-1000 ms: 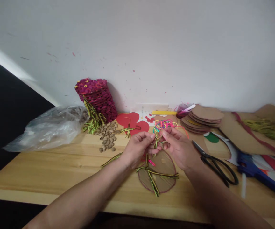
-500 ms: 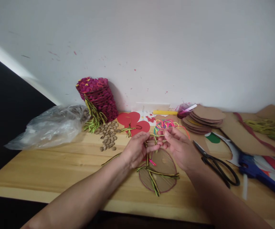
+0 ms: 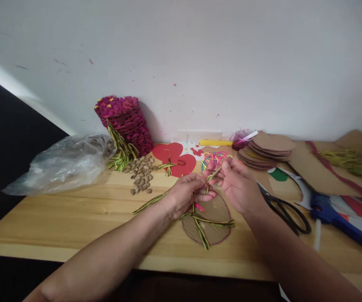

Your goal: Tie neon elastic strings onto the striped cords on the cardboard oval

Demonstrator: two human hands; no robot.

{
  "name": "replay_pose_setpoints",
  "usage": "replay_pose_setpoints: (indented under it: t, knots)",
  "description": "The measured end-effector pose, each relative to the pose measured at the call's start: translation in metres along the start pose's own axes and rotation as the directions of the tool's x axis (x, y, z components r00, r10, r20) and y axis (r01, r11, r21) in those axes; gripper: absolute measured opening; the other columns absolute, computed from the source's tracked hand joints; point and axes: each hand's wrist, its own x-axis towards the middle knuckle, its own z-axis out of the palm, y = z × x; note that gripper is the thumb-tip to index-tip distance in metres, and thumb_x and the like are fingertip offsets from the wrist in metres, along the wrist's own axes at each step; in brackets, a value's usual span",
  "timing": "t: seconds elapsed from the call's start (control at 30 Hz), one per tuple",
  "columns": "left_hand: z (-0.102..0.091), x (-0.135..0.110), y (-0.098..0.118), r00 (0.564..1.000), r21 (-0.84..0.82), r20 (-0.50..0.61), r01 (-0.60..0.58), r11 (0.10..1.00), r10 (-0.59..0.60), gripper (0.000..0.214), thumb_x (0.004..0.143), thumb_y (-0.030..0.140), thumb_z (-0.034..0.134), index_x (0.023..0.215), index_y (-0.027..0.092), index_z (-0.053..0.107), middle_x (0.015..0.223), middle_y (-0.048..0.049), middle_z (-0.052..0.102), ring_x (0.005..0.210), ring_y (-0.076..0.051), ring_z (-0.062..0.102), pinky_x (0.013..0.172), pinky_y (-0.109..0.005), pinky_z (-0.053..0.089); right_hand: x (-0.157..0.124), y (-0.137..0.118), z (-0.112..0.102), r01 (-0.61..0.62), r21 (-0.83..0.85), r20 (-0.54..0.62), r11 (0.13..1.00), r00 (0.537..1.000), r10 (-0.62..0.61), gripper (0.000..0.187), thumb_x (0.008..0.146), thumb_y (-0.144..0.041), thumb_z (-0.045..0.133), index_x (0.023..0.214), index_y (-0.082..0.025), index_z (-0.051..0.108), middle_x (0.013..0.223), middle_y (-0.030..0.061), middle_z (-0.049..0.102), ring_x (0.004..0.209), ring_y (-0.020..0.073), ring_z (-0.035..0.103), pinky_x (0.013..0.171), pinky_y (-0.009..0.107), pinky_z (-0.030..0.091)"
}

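Note:
My left hand (image 3: 189, 193) pinches a bundle of black and yellow-green cord (image 3: 211, 178) above the table. The fingers of my right hand (image 3: 236, 180) are closed on the other end, which slants up between the two hands. Below them, tied lengths of the same cord (image 3: 200, 230) lie across a round cardboard disc (image 3: 220, 233) with a dark reddish rim. A small pink piece (image 3: 199, 207) shows on the disc under my left hand. More cord strands (image 3: 149, 202) stretch out left of my left wrist.
Black-handled scissors (image 3: 286, 209) and a blue glue gun (image 3: 328, 216) lie at the right. Behind are stacked cardboard discs (image 3: 270, 147), red paper hearts (image 3: 184, 165) and tangled bright cords (image 3: 215, 158). Brown shells or seeds (image 3: 141, 176), a purple woven stack (image 3: 127, 126) and a plastic bag (image 3: 64, 163) stand left.
The cord between my hands has gone from nearly level to slanting up to the right. My right hand has risen slightly, and the view has shifted a little.

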Motion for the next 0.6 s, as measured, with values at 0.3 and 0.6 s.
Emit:
replay_pose_setpoints:
  t: [0.3, 0.6]
  knots:
    - [-0.001, -0.004, 0.000, 0.983, 0.049, 0.159, 0.080, 0.996, -0.086, 0.032, 0.094, 0.038, 0.054, 0.080, 0.011, 0.064, 0.080, -0.0098, 0.068, 0.072, -0.016, 0.071, 0.066, -0.023, 0.058, 0.006, -0.008, -0.011, 0.000, -0.018, -0.042, 1.000, 0.999, 0.000, 0.028, 0.075, -0.042, 0.077, 0.081, -0.023, 0.059, 0.073, 0.0000, 0.067, 0.070, 0.0171, 0.068, 0.058, 0.028, 0.053]
    - [-0.003, -0.004, 0.001, 0.979, 0.143, 0.186, 0.056, 0.988, -0.083, 0.030, 0.089, 0.039, 0.062, 0.084, 0.010, 0.067, 0.096, -0.0145, 0.072, 0.078, -0.018, 0.072, 0.069, -0.026, 0.057, 0.010, -0.011, -0.016, 0.015, 0.037, -0.169, 0.999, 0.986, -0.008, 0.028, 0.073, -0.039, 0.080, 0.077, -0.021, 0.058, 0.073, -0.0003, 0.068, 0.067, 0.0150, 0.068, 0.059, 0.026, 0.056]
